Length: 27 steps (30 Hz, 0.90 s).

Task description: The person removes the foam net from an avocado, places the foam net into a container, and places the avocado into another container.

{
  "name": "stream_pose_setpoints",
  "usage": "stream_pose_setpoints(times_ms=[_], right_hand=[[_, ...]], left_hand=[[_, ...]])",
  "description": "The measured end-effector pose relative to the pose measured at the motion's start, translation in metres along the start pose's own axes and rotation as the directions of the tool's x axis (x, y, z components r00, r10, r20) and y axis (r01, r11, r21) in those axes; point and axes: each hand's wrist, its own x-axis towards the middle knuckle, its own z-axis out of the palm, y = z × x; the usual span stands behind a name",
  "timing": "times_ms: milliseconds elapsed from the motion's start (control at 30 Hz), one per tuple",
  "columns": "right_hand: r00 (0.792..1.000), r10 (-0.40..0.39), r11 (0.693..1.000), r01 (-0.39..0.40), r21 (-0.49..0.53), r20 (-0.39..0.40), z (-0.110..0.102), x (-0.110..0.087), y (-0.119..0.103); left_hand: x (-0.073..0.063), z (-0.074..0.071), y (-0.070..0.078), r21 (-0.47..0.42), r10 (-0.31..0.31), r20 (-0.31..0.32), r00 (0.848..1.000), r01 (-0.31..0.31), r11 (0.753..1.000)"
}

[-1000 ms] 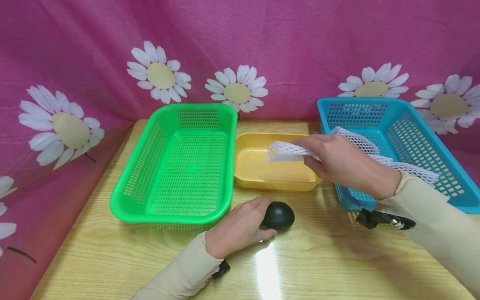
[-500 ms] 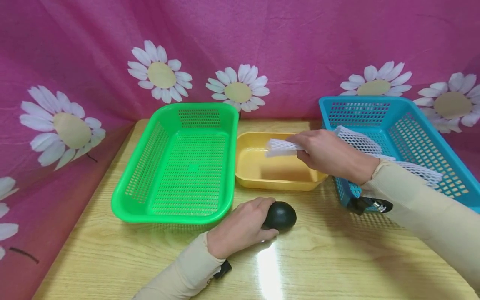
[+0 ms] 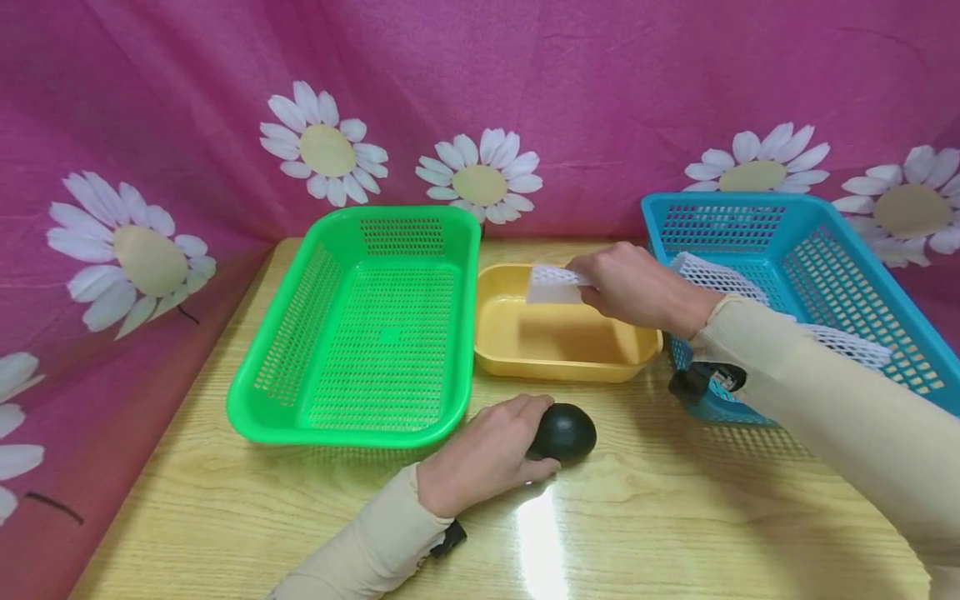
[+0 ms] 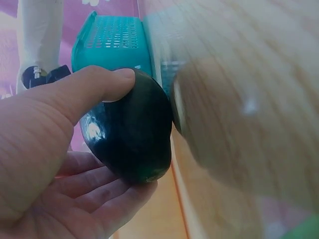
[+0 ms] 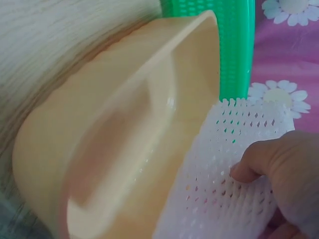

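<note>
A glossy dark avocado [image 3: 566, 433] lies on the table in front of the yellow tub. My left hand [image 3: 483, 454] grips it from the left; the left wrist view shows the thumb over one side of the avocado [image 4: 132, 132] and the fingers along the other. Above the yellow tub [image 3: 558, 367], my right hand [image 3: 637, 287] pinches a white foam net sleeve [image 3: 555, 285]. Close up, the right wrist view has the thumb pressed on the flattened net sleeve [image 5: 224, 169], which hangs over the tub; the other fingers are mostly hidden.
A green basket [image 3: 352, 437] stands left of the tub. On the right is a blue basket [image 3: 885, 275] holding more foam net sleeves [image 3: 723, 277], partly hidden by the right arm. A pink curtain with printed daisies [image 3: 480, 185] hangs behind the wooden table [image 3: 637, 517].
My right hand has shifted a little left and farther back over the yellow tub, carrying the net sleeve. The left hand stays on the avocado, which has not visibly moved.
</note>
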Motion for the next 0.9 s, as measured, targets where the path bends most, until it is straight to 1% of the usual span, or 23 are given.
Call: stream_pose_setpoints(times_ms=[200, 300, 433, 567, 700, 900], right_hand=[[0.998, 0.037, 0.999, -0.038, 0.014, 0.055, 0.007, 0.012, 0.005], [0.996, 0.044, 0.999, -0.045, 0.015, 0.075, 0.011, 0.017, 0.009], [0.995, 0.036, 0.999, -0.037, 0.003, 0.088, 0.018, 0.023, 0.014], [0.99, 0.06, 0.998, -0.058, -0.02, 0.125, 0.024, 0.029, 0.015], [0.983, 0.084, 0.996, -0.078, -0.04, 0.161, 0.028, 0.033, 0.015], [0.974, 0.118, 0.992, -0.108, -0.06, 0.192, 0.03, 0.034, 0.015]], left_hand=[[0.0, -0.001, -0.001, 0.002, 0.003, -0.007, 1.0, -0.003, 1.0], [0.0, -0.001, -0.001, 0.012, 0.008, -0.009, 1.0, -0.008, 1.0], [0.0, 0.0, -0.001, 0.024, 0.005, -0.007, 1.0, -0.005, 1.0], [0.0, 0.0, -0.001, 0.027, 0.007, -0.013, 1.0, -0.007, 1.0], [-0.001, 0.0, -0.001, 0.024, 0.005, -0.012, 1.0, -0.004, 1.0], [0.0, 0.001, -0.001, 0.031, 0.003, -0.004, 1.0, -0.003, 1.0]])
